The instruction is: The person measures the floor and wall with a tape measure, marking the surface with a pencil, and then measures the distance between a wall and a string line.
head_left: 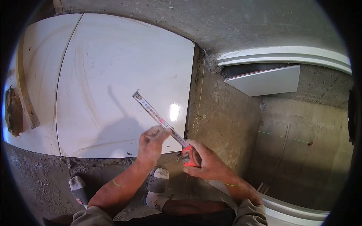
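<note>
A red tape measure (191, 156) sits in my right hand (206, 161), fingers wrapped round its case. Its blade (151, 111) runs out up and to the left, ending in a metal hook above the white floor tile (128, 64). My left hand (151, 145) pinches the blade partway along, between the case and the hook. Both hands are over the tile's near right corner, and a shadow of hand and blade falls on the glossy surface.
Left lie a second tile (43, 56), a long wooden strip (25, 90) and a muddy brown block (14, 113). Right, a cut tile piece (266, 80) leans by a white door track (283, 54). Bare concrete (215, 109) borders the tiles; my sandalled feet stand below.
</note>
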### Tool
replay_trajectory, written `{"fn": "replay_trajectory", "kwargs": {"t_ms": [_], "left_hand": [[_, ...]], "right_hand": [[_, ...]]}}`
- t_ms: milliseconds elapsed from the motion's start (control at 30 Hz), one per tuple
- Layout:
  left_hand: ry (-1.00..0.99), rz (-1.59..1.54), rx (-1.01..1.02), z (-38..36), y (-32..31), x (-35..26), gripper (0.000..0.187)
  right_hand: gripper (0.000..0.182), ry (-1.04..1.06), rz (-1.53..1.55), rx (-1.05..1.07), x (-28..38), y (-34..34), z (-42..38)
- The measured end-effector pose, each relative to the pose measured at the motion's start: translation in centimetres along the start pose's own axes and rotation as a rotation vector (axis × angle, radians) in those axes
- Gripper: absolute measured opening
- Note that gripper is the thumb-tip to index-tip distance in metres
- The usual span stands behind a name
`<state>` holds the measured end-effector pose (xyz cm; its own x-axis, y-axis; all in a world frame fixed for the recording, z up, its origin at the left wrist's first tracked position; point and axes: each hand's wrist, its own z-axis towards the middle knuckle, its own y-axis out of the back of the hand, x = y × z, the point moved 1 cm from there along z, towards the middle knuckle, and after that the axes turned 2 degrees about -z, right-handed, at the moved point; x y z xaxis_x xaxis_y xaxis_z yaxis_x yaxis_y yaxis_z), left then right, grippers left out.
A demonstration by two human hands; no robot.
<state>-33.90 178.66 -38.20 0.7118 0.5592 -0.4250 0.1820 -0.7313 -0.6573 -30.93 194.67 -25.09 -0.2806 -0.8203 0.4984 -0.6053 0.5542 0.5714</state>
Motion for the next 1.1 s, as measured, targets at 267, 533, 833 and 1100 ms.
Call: {"fn": "replay_trajectory", "kwargs": {"t_ms": [267,533,833,1100], "left_hand": [[-0.132,0.441,0.185,2.6,-1.0,-1.4,0.034],[-0.657,0.804,-0.056,2.7,2.5,-1.0,0.014],[-0.637,0.865,-0.092,4.4,5.9,-1.6,0.009],[-0.531,0.819,-0.061,4.8,5.9,-2.0,0.01]], "right_hand": [[0.064,-0.183,-0.238,-0.011,0.6,15.8,-0.5],[0.049,-0.589,-0.666,-0.078,6.3,29.6,8.4],[0.043,-0.619,-1.067,-0.087,7.8,30.4,19.1],[0.045,-0.717,-1.119,-0.088,6.9,30.6,21.5]]}}
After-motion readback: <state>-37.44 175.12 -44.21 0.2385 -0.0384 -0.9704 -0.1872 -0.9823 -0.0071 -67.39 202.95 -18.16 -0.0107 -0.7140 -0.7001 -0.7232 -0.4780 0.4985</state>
